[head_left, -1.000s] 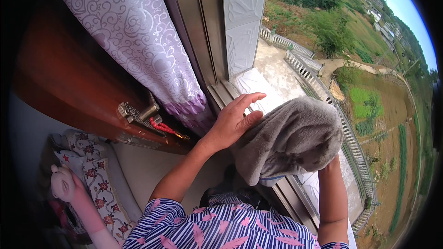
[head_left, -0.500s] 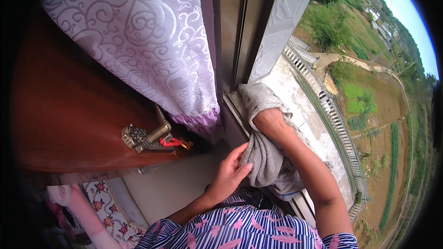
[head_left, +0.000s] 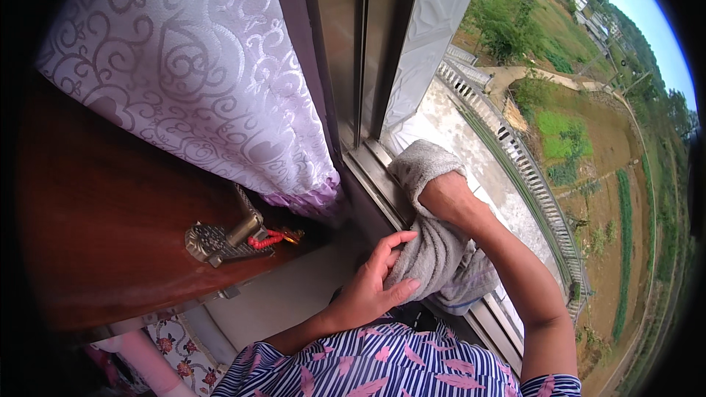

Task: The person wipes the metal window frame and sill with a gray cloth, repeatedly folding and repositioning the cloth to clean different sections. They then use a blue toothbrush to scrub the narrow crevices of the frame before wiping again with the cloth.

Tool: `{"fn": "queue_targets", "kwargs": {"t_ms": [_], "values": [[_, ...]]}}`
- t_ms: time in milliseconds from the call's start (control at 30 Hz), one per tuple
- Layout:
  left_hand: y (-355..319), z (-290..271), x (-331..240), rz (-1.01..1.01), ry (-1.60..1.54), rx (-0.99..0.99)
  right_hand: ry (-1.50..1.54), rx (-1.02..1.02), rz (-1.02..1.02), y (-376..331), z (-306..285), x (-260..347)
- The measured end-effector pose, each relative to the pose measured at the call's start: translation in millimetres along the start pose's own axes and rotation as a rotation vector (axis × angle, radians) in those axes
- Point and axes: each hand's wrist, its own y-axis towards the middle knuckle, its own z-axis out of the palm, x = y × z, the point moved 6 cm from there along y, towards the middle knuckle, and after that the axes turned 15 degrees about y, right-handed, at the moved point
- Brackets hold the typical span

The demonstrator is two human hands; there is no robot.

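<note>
A grey towel [head_left: 434, 257] lies bunched over the sill of an open window. Its upper end wraps around my right hand [head_left: 447, 195], so the fingers are hidden inside the cloth; the wrist and forearm come out over the sill. Lower down, my left hand [head_left: 379, 283] grips the near side of the towel, thumb and fingers against its folds. The metal window track [head_left: 379, 180] runs beneath and beside the cloth, partly covered by it. More of the towel hangs in a loose heap under my right forearm.
Left of me stands a brown wooden door [head_left: 110, 198] with a bronze handle [head_left: 245, 228] and a red beaded string [head_left: 265, 239]. A lilac curtain [head_left: 198, 81] hangs near the window frame [head_left: 342, 44]. Outside are a pale ledge [head_left: 471, 140], a balustrade [head_left: 507, 140] and fields.
My right hand and the towel sit slightly lower and further right in view, and more of the bare track shows at the corner. The left hand still grips the folds.
</note>
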Motion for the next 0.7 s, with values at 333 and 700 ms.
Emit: {"fn": "queue_targets", "kwargs": {"t_ms": [333, 700], "values": [[8, -20, 6, 0.012, 0.164, -0.087, 0.111, -0.446, -0.04, 20, 27, -12], [14, -27, 9, 0.036, 0.169, -0.171, 0.122, -0.501, -0.017, 22, 42, -13]]}}
